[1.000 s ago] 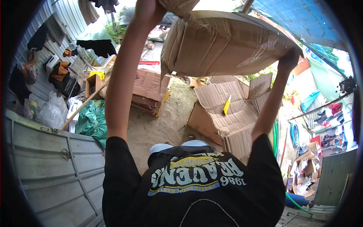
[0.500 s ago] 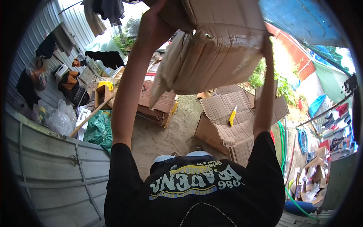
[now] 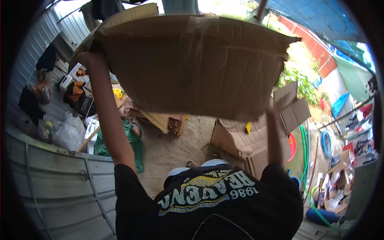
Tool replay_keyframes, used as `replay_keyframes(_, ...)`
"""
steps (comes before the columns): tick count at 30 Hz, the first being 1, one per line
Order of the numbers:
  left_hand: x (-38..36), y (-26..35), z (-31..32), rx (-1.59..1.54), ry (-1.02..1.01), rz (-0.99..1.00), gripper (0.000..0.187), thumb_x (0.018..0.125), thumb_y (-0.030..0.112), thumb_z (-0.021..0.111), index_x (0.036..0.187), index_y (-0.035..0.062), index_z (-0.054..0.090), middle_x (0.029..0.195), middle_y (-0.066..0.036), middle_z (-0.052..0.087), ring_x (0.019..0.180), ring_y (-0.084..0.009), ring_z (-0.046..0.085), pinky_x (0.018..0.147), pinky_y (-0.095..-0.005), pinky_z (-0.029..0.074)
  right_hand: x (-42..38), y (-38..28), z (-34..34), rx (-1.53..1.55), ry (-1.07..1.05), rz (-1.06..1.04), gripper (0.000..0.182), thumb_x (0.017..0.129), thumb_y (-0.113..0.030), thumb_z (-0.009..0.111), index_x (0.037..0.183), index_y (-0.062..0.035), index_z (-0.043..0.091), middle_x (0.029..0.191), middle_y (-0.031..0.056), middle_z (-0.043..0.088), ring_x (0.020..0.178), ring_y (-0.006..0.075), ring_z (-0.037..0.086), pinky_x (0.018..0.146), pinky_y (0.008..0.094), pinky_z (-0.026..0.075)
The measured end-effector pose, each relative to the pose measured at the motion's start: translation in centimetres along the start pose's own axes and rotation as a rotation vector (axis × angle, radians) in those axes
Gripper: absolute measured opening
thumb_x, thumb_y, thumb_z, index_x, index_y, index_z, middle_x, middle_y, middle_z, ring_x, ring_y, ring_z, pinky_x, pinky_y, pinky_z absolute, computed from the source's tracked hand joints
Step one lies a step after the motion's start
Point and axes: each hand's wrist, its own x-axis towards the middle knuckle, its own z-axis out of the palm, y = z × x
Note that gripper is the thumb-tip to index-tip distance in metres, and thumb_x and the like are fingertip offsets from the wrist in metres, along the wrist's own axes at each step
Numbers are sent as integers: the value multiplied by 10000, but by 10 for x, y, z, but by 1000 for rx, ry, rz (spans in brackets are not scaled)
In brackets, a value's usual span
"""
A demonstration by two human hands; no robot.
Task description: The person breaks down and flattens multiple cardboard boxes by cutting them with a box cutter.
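Note:
A large brown cardboard box [image 3: 192, 72], opened out and creased, is held up in front of me, with a strip of clear tape at its upper edge. My left hand [image 3: 91, 59] grips its left edge, fingers partly out of sight behind the cardboard. At the lower right corner my right hand [image 3: 273, 114] holds it, the fingers mostly hidden by the box. Below, a yellow utility knife [image 3: 248, 127] lies on another opened carton [image 3: 236, 138] on the ground, partly covered from view by the held box.
Flattened cardboard [image 3: 176, 123] is stacked on the sandy floor ahead. A green plastic sack [image 3: 134, 146] and clear bags [image 3: 70, 130] are at left beside a metal gate [image 3: 60, 176]. Right of me are a red basin [image 3: 292, 147], a green hose [image 3: 305, 160] and piled scraps [image 3: 336, 180].
The box has turned and swung lower, its broad side now facing me. My left hand moved left and down; my right hand came down to the box's lower corner.

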Motion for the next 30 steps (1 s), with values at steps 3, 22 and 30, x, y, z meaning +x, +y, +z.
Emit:
replay_keyframes(3, 32, 11, -36, 16, 67, 19, 520, 787, 224, 339, 1176, -117, 290, 1136, -267, 385, 1074, -379, 395, 950, -469, 312, -70, 69, 48, -248, 8, 184, 387, 832, -151, 474, 1188, 1, 447, 1105, 51, 517, 1029, 154, 468, 823, 345, 358)
replay_keyframes(22, 61, 44, -110, 299, 150, 55, 407, 833, 245, 370, 1124, -38, 401, 1075, -190, 483, 990, -336, 464, 896, -472, 354, -108, 169, 102, -255, 450, 300, 173, 882, -244, 473, 857, -76, 504, 675, -47, 410, 555, 35, 339, 500, 209, 306)
replay_keyframes(30, -134, 78, -44, 547, 59, -339, 430, 824, 229, 526, 1186, 16, 430, 1155, -94, 498, 1045, -228, 491, 890, -367, 387, -61, 215, -10, -252, 427, 503, 232, 858, -275, 491, 914, -51, 513, 883, 58, 520, 864, 167, 511, 749, 286, 425)
